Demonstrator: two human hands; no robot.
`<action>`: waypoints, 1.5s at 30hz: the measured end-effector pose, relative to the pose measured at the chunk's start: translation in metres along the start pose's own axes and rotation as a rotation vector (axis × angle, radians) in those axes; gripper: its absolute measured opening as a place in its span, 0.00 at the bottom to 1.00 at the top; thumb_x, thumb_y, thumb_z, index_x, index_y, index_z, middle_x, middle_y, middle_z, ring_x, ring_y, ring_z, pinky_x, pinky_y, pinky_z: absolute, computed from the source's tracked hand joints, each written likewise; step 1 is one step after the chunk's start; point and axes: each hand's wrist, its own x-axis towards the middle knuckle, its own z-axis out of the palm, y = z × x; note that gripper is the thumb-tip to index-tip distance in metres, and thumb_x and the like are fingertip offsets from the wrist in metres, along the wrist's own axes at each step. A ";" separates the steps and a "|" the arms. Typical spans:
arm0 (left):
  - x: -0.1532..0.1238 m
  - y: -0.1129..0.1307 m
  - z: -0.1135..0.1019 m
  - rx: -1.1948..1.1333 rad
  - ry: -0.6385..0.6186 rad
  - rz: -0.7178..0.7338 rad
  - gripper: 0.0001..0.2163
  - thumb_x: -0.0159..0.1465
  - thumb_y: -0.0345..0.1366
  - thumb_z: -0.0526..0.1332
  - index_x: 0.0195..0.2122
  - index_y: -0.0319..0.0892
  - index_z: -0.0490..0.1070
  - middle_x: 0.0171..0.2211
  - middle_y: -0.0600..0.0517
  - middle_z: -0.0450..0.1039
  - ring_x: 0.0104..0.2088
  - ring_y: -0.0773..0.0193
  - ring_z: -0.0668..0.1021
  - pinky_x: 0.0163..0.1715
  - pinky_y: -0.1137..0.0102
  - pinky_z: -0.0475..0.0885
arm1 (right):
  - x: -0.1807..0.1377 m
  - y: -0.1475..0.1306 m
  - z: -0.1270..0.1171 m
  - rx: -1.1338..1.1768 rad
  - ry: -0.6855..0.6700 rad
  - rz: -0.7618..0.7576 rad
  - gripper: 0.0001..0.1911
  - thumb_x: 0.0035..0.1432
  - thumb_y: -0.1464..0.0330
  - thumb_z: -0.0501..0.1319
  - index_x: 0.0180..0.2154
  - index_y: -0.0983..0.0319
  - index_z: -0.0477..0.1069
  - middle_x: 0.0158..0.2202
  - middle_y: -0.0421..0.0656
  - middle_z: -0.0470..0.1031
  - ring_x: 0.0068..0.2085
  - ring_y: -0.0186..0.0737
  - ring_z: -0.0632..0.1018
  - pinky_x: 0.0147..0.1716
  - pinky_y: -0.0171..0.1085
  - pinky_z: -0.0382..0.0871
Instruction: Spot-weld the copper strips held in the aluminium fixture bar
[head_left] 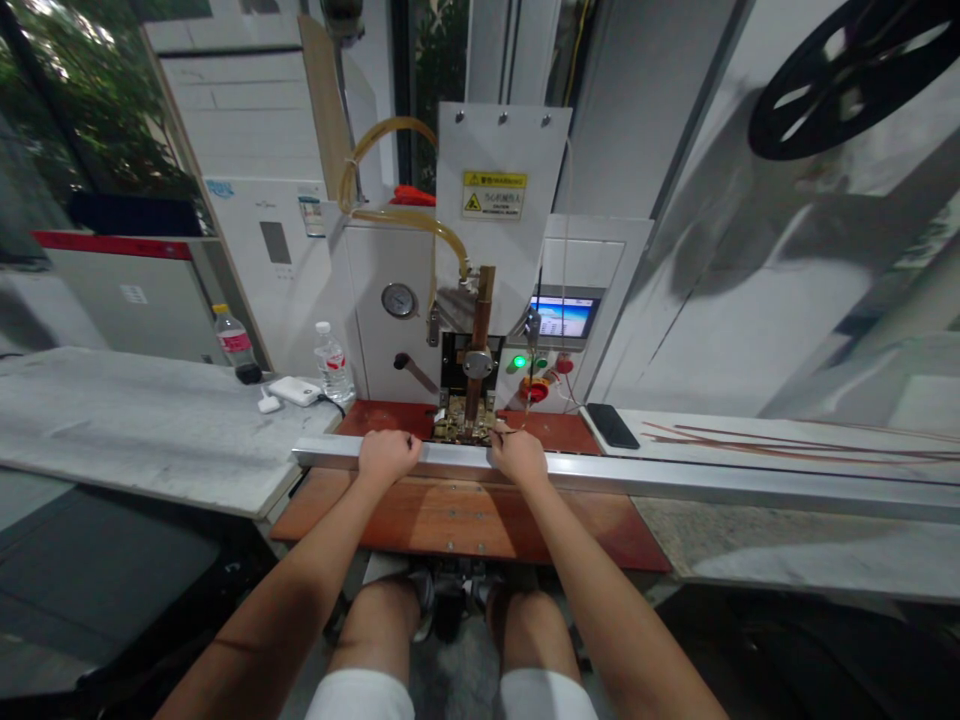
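My left hand (387,455) rests on a long aluminium rail (675,478), fingers curled into a pinch on something too small to name. My right hand (517,455) sits beside it on the rail, pinching a thin wire (508,429). Both hands are just in front of a white bench machine (390,260) with a copper electrode rod (480,340) coming down onto a small brass fixture (461,425). The fixture lies between my two hands, slightly beyond them. A reddish wooden board (457,515) lies under the rail.
A black phone (612,425) and thin copper strips (787,445) lie on the right. Two water bottles (332,362), a white charger (294,390) and a grey slab (135,420) are on the left. The machine has a lit screen (562,318), a green light (518,362) and a red button (534,388).
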 end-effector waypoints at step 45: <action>-0.007 -0.003 -0.003 0.022 0.020 0.062 0.26 0.63 0.44 0.42 0.32 0.39 0.79 0.30 0.41 0.78 0.34 0.54 0.78 0.39 0.62 0.64 | -0.002 -0.004 -0.008 0.083 -0.119 0.052 0.20 0.64 0.61 0.45 0.46 0.60 0.71 0.41 0.51 0.77 0.44 0.43 0.77 0.42 0.36 0.64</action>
